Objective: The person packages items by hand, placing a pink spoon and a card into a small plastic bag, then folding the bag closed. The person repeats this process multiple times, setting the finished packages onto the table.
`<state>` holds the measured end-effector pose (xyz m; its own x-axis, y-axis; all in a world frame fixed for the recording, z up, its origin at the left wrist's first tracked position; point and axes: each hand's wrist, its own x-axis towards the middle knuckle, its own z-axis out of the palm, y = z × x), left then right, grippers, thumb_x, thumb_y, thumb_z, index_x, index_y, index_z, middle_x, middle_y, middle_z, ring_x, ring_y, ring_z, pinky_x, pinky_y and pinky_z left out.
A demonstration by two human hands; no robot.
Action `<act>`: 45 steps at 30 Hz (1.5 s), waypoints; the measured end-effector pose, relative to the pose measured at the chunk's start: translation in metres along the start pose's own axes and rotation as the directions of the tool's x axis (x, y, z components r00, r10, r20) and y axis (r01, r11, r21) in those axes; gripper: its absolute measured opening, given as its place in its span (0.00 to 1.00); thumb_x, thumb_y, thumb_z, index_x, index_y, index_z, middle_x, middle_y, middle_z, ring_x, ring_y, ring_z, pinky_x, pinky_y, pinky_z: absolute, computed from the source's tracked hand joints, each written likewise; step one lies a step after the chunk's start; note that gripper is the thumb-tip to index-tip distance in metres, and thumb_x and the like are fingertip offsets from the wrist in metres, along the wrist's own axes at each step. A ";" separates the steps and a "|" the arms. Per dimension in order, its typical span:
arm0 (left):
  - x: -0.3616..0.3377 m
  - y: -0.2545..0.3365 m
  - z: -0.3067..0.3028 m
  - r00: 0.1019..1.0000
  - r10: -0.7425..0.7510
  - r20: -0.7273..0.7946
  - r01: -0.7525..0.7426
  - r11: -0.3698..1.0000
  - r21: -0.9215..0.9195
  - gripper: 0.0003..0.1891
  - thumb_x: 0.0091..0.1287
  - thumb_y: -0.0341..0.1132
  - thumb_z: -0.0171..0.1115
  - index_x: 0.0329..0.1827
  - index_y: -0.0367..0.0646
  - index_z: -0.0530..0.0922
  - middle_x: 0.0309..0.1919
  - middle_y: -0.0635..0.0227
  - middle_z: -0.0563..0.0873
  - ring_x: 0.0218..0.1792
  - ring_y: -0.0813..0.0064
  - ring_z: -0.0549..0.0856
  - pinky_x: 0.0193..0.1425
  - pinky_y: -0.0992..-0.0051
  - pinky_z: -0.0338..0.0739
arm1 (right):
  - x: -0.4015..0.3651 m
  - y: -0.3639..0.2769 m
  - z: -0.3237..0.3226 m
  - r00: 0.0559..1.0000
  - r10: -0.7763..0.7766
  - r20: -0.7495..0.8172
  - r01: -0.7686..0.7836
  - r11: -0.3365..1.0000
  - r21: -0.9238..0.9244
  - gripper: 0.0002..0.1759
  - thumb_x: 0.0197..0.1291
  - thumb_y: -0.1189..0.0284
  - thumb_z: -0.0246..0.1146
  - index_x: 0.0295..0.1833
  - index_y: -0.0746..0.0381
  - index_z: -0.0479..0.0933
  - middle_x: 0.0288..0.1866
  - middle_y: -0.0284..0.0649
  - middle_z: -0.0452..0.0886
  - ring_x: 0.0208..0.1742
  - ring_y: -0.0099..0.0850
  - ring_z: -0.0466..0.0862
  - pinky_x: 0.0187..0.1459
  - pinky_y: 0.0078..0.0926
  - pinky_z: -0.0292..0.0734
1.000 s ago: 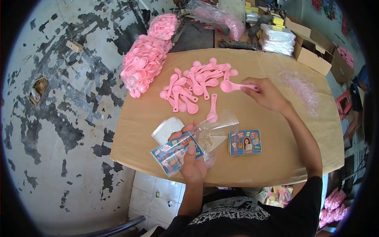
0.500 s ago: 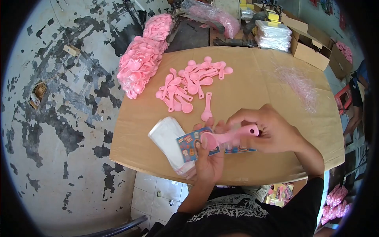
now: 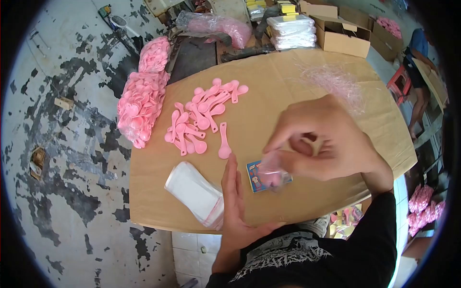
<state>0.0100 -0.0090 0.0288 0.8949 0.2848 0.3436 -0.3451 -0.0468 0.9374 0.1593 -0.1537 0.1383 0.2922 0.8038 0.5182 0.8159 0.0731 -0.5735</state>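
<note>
My right hand (image 3: 326, 139) is raised over the table, thumb and forefinger pinched on a clear plastic packet (image 3: 272, 174). Something pink shows inside the packet, smeared by motion. Behind it lie blue printed cards (image 3: 255, 184), partly covered in this view. My left hand (image 3: 235, 206) is held edge-on with fingers stretched and thumb apart, nothing in it. Just left of that hand is a stack of white plastic sleeves (image 3: 192, 189). A single pink scoop (image 3: 224, 144) lies beyond my left fingertips, near a loose heap of pink scoops (image 3: 204, 108).
Bulging bags of pink scoops (image 3: 141, 103) stand at the table's left edge. Thin pinkish plastic strips (image 3: 336, 84) lie in a tangle at the back right. Farther back are stacked clear bags (image 3: 291, 31) and an open cardboard box (image 3: 343, 38). A person (image 3: 418, 81) is at far right.
My left hand has let go of the card and scoop and opened. My right hand has lifted, now with the blurred packet hanging from its fingers. The whole view has shifted.
</note>
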 end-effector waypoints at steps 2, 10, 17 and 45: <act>0.001 0.014 -0.010 0.979 -0.027 0.202 -0.027 0.964 0.264 0.51 0.54 0.42 0.76 0.75 0.37 0.52 0.73 0.52 0.57 0.73 0.57 0.59 0.73 0.59 0.58 | 0.000 -0.001 0.009 0.999 0.035 0.028 -0.034 0.999 -0.021 0.02 0.52 0.75 0.66 0.33 0.59 0.81 0.15 0.34 0.74 0.15 0.29 0.75 0.22 0.28 0.66; 0.081 0.033 -0.030 0.794 -0.254 0.552 0.285 0.958 0.030 0.17 0.72 0.33 0.58 0.61 0.35 0.73 0.47 0.62 0.86 0.48 0.79 0.84 0.51 0.78 0.78 | 0.036 0.010 0.007 0.976 0.104 -0.193 -0.108 0.994 -0.010 0.08 0.57 0.72 0.66 0.41 0.63 0.82 0.24 0.32 0.81 0.27 0.16 0.78 0.27 0.17 0.68; 0.108 0.002 -0.058 0.868 -0.142 0.476 0.144 0.989 0.034 0.21 0.73 0.37 0.56 0.66 0.38 0.70 0.54 0.61 0.82 0.53 0.74 0.83 0.55 0.76 0.78 | 0.055 0.065 0.014 0.965 0.241 0.101 -0.258 0.938 0.231 0.10 0.63 0.73 0.65 0.48 0.65 0.81 0.33 0.30 0.84 0.34 0.15 0.79 0.35 0.14 0.73; 0.100 -0.021 -0.063 0.967 -0.121 0.223 0.051 0.953 0.297 0.17 0.76 0.32 0.48 0.63 0.34 0.71 0.46 0.61 0.85 0.31 0.73 0.88 0.32 0.80 0.82 | 0.043 0.082 0.070 0.966 -0.074 -0.249 -0.020 0.935 -0.353 0.07 0.49 0.73 0.69 0.29 0.60 0.76 0.26 0.34 0.78 0.30 0.27 0.78 0.33 0.27 0.74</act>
<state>0.0883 0.0809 0.0400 0.9704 0.0679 0.2317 -0.1995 -0.3149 0.9279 0.2039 -0.0715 0.0693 0.3464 0.6237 0.7008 0.9335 -0.1557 -0.3229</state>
